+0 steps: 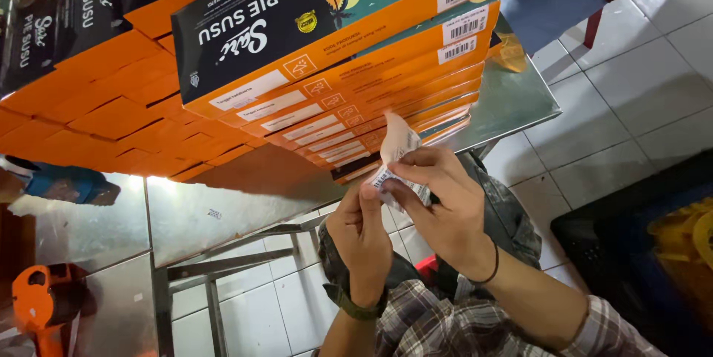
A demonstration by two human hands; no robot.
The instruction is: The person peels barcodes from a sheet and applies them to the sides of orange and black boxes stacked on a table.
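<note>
Just below the stacked boxes, I see both of my hands raised in front of my lap, working one small sheet of white stickers [396, 151]. My left hand [362, 234] comes up from below, its thumb and fingertips pinched on the lower edge of the sheet, where small printed labels show. My right hand [438, 205] reaches across from the right, its fingers [407, 177] closed on the same sheet a little higher, so the upper part of the paper curls up free above both hands. A dark band sits on my right wrist and an olive strap on my left; plaid sleeves cover my forearms.

Directly behind the sheet rises a tall stack of orange boxes [349, 67] with dark tops, each with a white label on its side, standing on a shiny metal surface [223, 208]. A second, wider pile of orange boxes [111, 105] lies to the left on that surface. Farther left sits a blue tool [67, 184], and an orange tool [44, 301] rests at the lower left corner. White floor tiles [639, 82] spread to the right.
</note>
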